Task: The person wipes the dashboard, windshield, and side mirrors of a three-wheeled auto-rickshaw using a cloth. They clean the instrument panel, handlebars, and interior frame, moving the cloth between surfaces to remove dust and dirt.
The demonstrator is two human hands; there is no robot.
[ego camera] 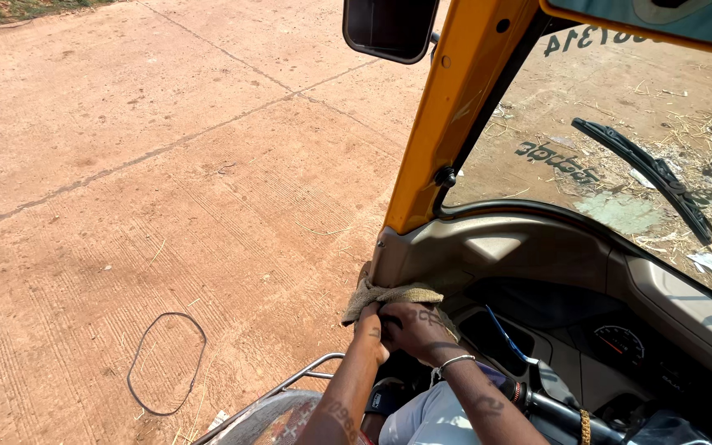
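Head view: both hands meet at the near left corner of the vehicle's dashboard (537, 255), at the foot of the yellow door pillar (447, 124). The left hand (370, 331) is closed on a folded beige cloth (389, 295), pressing it against the dashboard edge. The right hand (414, 328), with a metal bangle (452, 363) on its wrist, is also closed on the cloth, touching the left. A handlebar grip (554, 408) lies near right. A windscreen wiper (644, 173) rests on the glass, far right. A side mirror (389, 29) hangs above. A black loop (166, 363) lies on the concrete ground (166, 148), left.
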